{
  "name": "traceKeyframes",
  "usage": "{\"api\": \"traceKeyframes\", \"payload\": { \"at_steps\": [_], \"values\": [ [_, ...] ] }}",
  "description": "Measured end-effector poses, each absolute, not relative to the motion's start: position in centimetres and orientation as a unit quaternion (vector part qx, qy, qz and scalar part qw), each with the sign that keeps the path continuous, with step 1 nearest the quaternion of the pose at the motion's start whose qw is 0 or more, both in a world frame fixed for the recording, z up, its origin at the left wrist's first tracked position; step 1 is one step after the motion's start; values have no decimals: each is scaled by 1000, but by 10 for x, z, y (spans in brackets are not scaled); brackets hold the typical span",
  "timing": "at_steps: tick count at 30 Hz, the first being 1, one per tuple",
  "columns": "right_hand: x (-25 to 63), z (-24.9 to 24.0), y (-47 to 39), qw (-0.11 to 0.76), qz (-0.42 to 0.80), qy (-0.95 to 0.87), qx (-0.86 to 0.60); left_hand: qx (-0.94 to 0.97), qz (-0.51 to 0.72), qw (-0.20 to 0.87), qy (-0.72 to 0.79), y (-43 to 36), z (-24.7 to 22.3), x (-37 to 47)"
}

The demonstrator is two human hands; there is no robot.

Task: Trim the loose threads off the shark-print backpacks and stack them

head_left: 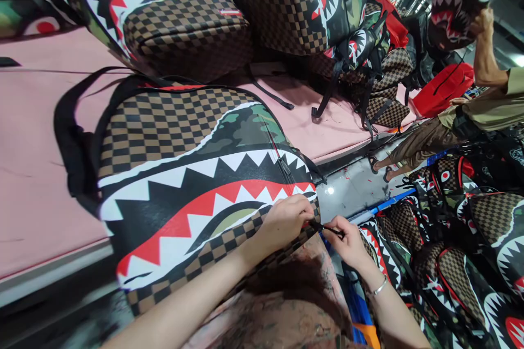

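A checkered backpack (164, 125) with a printed shark mouth lies on its side at the near edge of the pink table (36, 163). My left hand (289, 221) is closed at the bag's lower right corner, its fingers pinching the base of a black strap (334, 230). Just to the right, my right hand (346, 237) pinches the same strap between thumb and fingers; a bracelet is on that wrist. The strap spans the short gap between both hands. Black shoulder straps (67, 125) curve off the bag's left side.
More checkered shark bags (184, 32) are piled along the table's far side. On the right, beyond a blue bar (385, 203), many bags (454, 278) are heaped low. A person (487, 103) stands at the upper right, holding up a bag (458, 0).
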State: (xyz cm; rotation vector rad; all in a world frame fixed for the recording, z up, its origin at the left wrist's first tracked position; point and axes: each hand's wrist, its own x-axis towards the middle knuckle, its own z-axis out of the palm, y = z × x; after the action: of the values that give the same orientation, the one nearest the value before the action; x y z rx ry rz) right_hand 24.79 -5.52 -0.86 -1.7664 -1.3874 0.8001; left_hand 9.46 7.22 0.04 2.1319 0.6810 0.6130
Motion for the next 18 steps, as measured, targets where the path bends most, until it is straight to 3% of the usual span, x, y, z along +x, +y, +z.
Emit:
{"api": "traceKeyframes", "payload": {
  "at_steps": [6,18],
  "values": [
    [273,-26,-48,424,296,-530,-672,799,239,393,388,90,4,68],
    [294,-22,-15,359,235,-702,-568,859,322,233,324,43,-24,27]
  ]
}}
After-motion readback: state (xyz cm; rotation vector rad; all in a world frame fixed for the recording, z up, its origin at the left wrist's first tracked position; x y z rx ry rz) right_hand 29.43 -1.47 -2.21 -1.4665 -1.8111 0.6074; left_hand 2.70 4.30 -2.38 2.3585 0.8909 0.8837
